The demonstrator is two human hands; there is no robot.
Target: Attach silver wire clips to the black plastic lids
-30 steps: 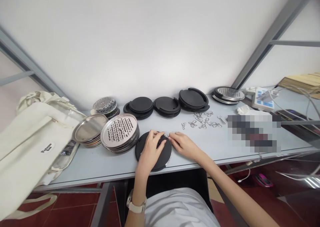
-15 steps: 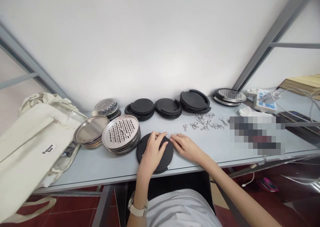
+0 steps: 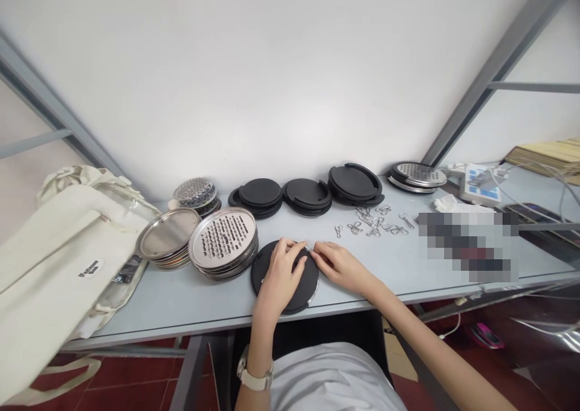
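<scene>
A round black disc (image 3: 299, 290) lies near the table's front edge, with a shiny metal rim showing at its right side. My left hand (image 3: 283, 272) is laid over it, fingers bent and gripping it near the far edge, thumb pointing toward the clip. At the disc's upper right edge sits a small metal wire clip (image 3: 309, 248). My right hand (image 3: 338, 265) pinches this clip from the right with thumb and forefinger; the fingertips partly hide it. Several loose wire clips (image 3: 376, 220) are scattered on the table beyond my right hand.
Stacked metal grater discs (image 3: 224, 242) and plain metal discs (image 3: 167, 236) stand to the left, beside a cream bag (image 3: 54, 266). Black disc stacks (image 3: 308, 194) line the wall. A perforated grater disc (image 3: 417, 173), power strip (image 3: 480, 181) and cables are at the right.
Both hands stay at the black disc's far edge, the right fingers shifting slightly at the clip. The whole view has moved a little, so everything appears slightly further right.
</scene>
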